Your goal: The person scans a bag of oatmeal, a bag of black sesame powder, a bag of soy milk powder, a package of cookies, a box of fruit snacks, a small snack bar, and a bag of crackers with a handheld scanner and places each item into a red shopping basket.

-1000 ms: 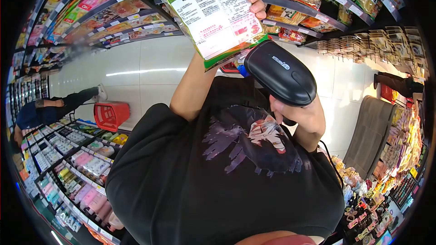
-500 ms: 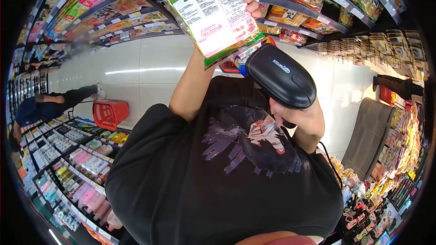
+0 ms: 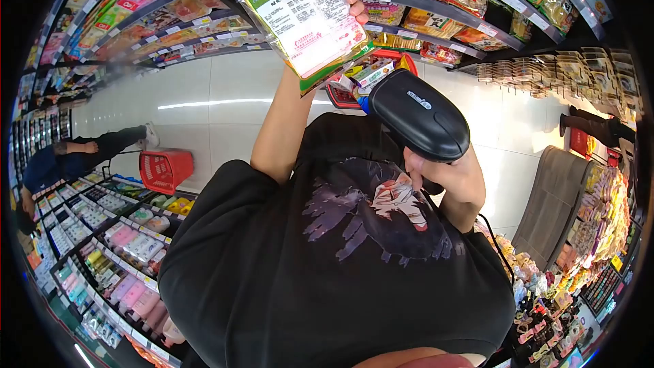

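My left hand (image 3: 356, 7) grips the right edge of a green-edged snack packet (image 3: 306, 20), its white printed label facing me. In my right hand (image 3: 449, 176) is a black handheld device (image 3: 422, 112), rounded like a scanner, held below and to the right of the packet. The device covers part of my fingers, and a black cable (image 3: 501, 249) hangs beside my right arm. Beyond the device, a red basket (image 3: 338, 97) with colourful packages (image 3: 373, 73) in it is partly hidden.
Shelves of packaged snacks (image 3: 436, 24) curve across the top. At the left are a person in dark clothes (image 3: 68, 157), a red basket (image 3: 165, 170) and shelves of bottles (image 3: 139, 300). A brown bench-like surface (image 3: 553, 197) and another person's legs (image 3: 593, 128) are at the right.
My left hand and the packet have shifted left and slightly up, showing more of the packages in the basket beyond. The black device has moved slightly left.
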`<action>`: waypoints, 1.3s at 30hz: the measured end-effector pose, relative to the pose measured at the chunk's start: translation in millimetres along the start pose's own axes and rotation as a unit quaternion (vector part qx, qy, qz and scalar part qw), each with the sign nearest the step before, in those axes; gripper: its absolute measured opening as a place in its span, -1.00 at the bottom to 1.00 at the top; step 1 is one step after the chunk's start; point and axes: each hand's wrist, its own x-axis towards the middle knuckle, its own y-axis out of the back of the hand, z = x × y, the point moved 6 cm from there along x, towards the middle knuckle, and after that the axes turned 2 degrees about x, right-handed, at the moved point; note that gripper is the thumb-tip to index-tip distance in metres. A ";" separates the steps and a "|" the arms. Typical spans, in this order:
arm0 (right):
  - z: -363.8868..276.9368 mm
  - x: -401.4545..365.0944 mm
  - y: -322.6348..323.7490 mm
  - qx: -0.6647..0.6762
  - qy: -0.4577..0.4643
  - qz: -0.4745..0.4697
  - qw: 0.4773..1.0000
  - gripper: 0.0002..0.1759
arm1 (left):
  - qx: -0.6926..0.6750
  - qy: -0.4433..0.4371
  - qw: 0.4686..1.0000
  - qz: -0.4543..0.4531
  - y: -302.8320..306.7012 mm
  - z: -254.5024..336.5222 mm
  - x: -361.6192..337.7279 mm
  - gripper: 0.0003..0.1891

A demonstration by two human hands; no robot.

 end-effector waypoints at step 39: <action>21.2 38.8 -5.3 0.033 0.008 0.030 0.999 -0.56 | 0.002 0.022 0.999 0.025 19.8 2.0 -9.9 -0.37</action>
